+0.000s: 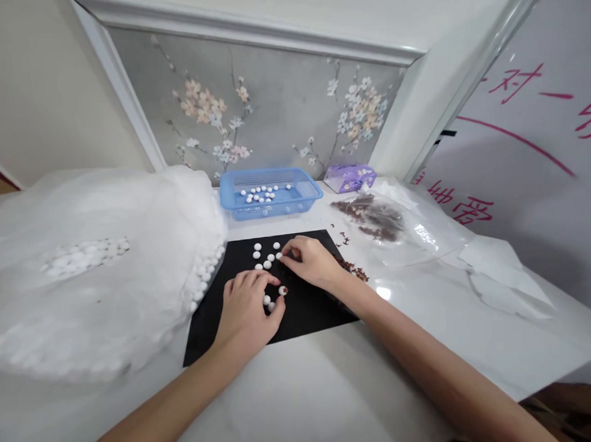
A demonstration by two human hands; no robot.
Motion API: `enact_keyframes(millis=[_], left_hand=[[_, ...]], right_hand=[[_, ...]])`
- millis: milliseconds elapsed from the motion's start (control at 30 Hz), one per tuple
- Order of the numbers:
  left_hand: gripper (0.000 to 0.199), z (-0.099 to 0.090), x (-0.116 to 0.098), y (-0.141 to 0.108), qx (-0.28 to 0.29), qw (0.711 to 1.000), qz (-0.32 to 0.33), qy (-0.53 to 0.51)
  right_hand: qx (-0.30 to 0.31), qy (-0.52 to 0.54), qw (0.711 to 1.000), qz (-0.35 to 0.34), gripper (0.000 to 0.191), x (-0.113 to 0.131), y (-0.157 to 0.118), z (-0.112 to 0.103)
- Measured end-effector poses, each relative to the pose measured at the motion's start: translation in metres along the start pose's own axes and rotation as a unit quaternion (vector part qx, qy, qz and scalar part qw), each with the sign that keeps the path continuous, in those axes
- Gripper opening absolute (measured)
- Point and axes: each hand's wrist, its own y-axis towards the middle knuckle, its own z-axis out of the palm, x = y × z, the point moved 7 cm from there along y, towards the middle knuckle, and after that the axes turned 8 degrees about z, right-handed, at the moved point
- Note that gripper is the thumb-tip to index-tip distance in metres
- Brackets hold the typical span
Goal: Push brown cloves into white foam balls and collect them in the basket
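Several small white balls lie on a black mat on the table. At the mat's middle, my right hand pinches a white ball between thumb and fingertips. My left hand rests on the mat with thumb and index finger apart, curved around a few balls. One of those, a white ball with a brown star-shaped piece on it, sits between the thumb and index tips. Small brown pieces are heaped at the mat's right edge, partly behind my right wrist.
Behind the mat stands a blue plastic basket with several white balls inside. A big clear bag of white balls fills the left side. To the right are a bag of brown pieces, a purple tissue pack and crumpled white paper.
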Motion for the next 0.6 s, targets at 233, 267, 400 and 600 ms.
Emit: enact_keyframes(millis=[233,267,400,600], left_hand=[[0.028,-0.004,-0.006,0.002,-0.015,0.998,0.053,-0.006],[0.029,-0.003,-0.007,0.002,-0.016,0.998,0.064,-0.003],[0.021,0.001,-0.004,0.002,-0.027,0.996,0.081,0.01],[0.029,0.002,-0.008,0.002,-0.003,0.995,0.101,-0.019]], right_hand=[[0.131,0.039,0.99,-0.046,0.004,0.007,-0.042,-0.012],[0.147,0.042,0.987,-0.045,0.005,0.006,-0.044,-0.012],[0.155,0.049,0.987,-0.014,0.012,-0.005,-0.042,-0.025],[0.171,0.023,0.981,0.083,0.006,-0.032,-0.049,-0.058]])
